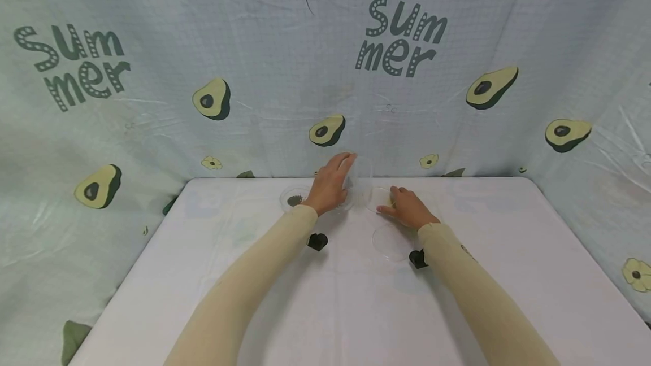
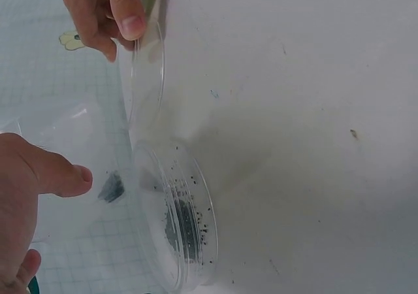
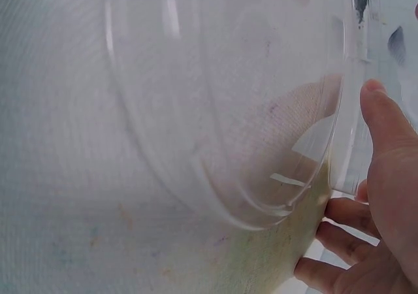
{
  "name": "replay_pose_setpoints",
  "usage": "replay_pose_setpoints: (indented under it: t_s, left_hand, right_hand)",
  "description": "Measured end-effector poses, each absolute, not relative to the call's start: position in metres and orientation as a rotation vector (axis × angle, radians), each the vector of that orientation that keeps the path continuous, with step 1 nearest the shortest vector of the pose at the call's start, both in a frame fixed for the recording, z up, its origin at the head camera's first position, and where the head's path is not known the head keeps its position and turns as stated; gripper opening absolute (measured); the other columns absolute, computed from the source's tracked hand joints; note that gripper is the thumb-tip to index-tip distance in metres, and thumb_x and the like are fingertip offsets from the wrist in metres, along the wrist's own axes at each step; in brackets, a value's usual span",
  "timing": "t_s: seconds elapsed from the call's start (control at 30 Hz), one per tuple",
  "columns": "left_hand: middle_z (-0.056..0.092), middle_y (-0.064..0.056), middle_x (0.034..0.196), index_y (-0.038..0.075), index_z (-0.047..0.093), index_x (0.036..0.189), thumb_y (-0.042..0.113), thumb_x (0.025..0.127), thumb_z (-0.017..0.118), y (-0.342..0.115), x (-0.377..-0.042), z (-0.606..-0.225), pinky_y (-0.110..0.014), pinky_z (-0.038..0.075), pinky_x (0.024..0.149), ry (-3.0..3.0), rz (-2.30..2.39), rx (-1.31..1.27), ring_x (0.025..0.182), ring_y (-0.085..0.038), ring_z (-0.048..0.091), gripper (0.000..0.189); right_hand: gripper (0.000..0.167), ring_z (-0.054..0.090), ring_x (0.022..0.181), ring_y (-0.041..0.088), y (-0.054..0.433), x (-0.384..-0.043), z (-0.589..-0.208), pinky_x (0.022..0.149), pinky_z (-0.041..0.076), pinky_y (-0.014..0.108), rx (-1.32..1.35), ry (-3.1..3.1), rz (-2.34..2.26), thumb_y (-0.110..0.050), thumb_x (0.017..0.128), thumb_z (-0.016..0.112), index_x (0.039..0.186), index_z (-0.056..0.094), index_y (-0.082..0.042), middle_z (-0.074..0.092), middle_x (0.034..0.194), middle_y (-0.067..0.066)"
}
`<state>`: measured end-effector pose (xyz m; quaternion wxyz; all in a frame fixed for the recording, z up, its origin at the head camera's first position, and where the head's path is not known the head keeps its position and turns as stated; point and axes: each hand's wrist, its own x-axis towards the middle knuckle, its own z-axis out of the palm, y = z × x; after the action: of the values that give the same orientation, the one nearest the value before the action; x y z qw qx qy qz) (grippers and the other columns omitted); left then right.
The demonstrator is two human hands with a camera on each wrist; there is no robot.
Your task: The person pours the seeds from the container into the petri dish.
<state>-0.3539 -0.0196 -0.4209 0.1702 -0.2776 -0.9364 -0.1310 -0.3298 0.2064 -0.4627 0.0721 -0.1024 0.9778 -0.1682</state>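
My left hand (image 1: 330, 185) is raised at the table's back edge, holding a clear plastic bag (image 1: 363, 177) upright. A dark patch shows at the bag near my thumb in the left wrist view. Below that hand stands a clear petri dish (image 2: 208, 225) with dark grains in it and specks along its wall. My right hand (image 1: 407, 208) grips the rim of another clear petri dish (image 3: 261, 219), with the thumb on one side and fingers on the other. Something yellowish shows beside these fingers.
To the left sits a clear dish with a dark green heap (image 1: 294, 201). A clear round dish or lid (image 1: 391, 243) lies in front of my right hand. Black wrist-camera pieces (image 1: 317, 242) hang under both wrists. A printed curtain (image 1: 274, 72) rises behind the white table (image 1: 325, 309).
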Motion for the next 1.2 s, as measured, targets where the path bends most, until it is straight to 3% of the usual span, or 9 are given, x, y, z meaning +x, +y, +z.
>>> replay_pose_setpoints:
  t_s: [0.63, 1.2]
  left_hand:
    - [0.035, -0.001, 0.149, 0.022, 0.031, 0.15, -0.001, 0.08, 0.071, -0.004, -0.354, -0.423, -0.04, 0.042, 0.108, -2.628, -0.278, -0.891, 0.142, -0.018, 0.032, 0.083]
    - [0.036, -0.001, 0.149, 0.025, 0.031, 0.15, -0.002, 0.083, 0.068, 0.007, -0.354, -0.421, -0.041, 0.037, 0.113, -2.615, -0.17, -0.925, 0.145, -0.02, 0.028, 0.081]
  right_hand:
    - [0.076, 0.053, 0.117, 0.039, 0.205, -0.328, -0.459, 0.102, 0.044, 0.052, -0.284, 2.938, -0.514, -0.049, 0.092, 0.059, 0.14, 0.038, 0.007, 0.056, 0.123, 0.025]
    - [0.083, 0.048, 0.127, 0.043, 0.207, -0.332, -0.465, 0.107, 0.04, 0.053, -0.283, 2.944, -0.495, -0.05, 0.092, 0.059, 0.144, 0.033, 0.008, 0.051, 0.134, 0.028]
